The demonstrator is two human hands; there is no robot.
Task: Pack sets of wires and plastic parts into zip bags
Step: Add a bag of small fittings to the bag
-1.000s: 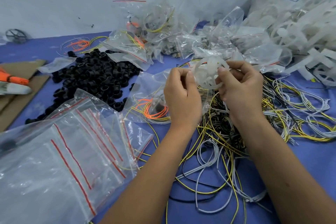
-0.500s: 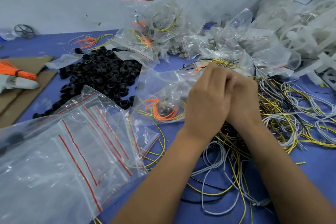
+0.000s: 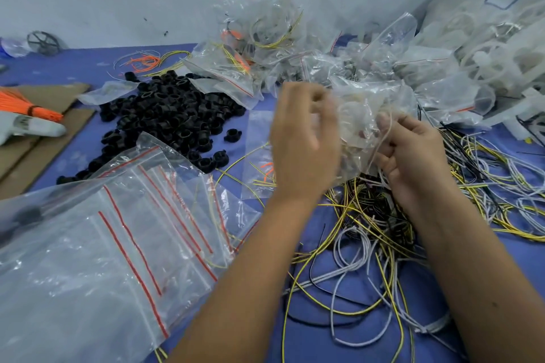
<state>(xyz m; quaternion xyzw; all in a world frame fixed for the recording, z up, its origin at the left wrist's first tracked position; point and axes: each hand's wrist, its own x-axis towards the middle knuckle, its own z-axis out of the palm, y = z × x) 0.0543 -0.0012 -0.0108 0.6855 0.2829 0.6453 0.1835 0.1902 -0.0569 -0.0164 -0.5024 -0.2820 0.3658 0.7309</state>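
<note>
Both hands work above the tangle of wires (image 3: 368, 233), which serves here as the landmark. The right hand (image 3: 413, 153) holds a clear zip bag (image 3: 362, 127) directly over the far edge of that tangle, its fingers curled round the plastic and a pale wire strand. The left hand (image 3: 303, 138), just left of the bag, is motion-blurred; its fingers look loosely curled near the bag's edge, but whether they grip it I cannot tell. Something whitish shows inside the bag, too blurred to name. Left of the tangle lies a stack of empty zip bags (image 3: 124, 244) with red seal lines; beyond that stack sits a heap of black plastic rings (image 3: 165, 115). Behind the tangle, filled bags (image 3: 295, 47) pile against the wall.
</note>
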